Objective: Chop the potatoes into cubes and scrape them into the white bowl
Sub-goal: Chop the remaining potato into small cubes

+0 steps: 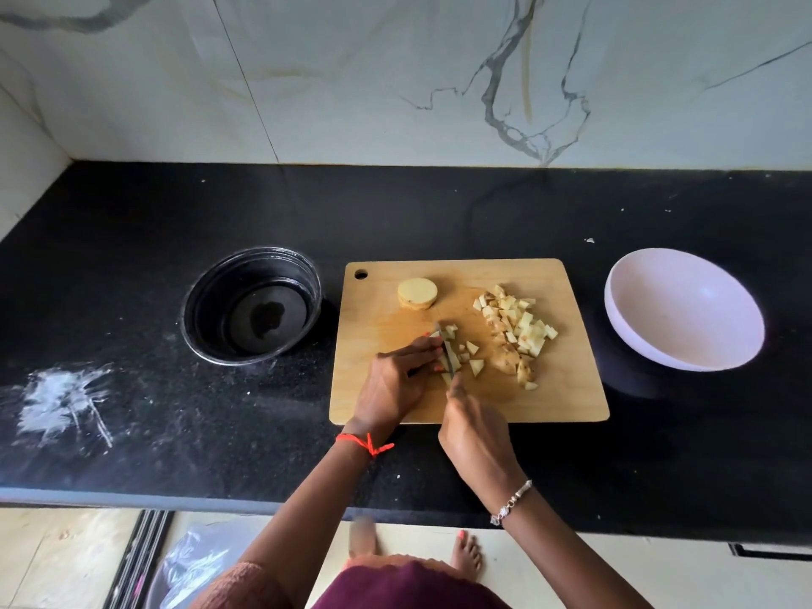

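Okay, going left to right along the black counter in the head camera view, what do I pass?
White powdery smear → dark round bowl → wooden cutting board → white bowl. What lies on the board overlaps it, so it's left out.

A home kitchen: black stone table (132,257) against a marble-veined wall (395,81), a wooden chopping board (571,397), a white bowl (685,309), a bare foot (468,553) on floor tiles (66,556).

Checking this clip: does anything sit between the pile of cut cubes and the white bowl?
Nothing visible. The cube pile lies rightward on the cutting board; only black counter lies between board and white bowl.
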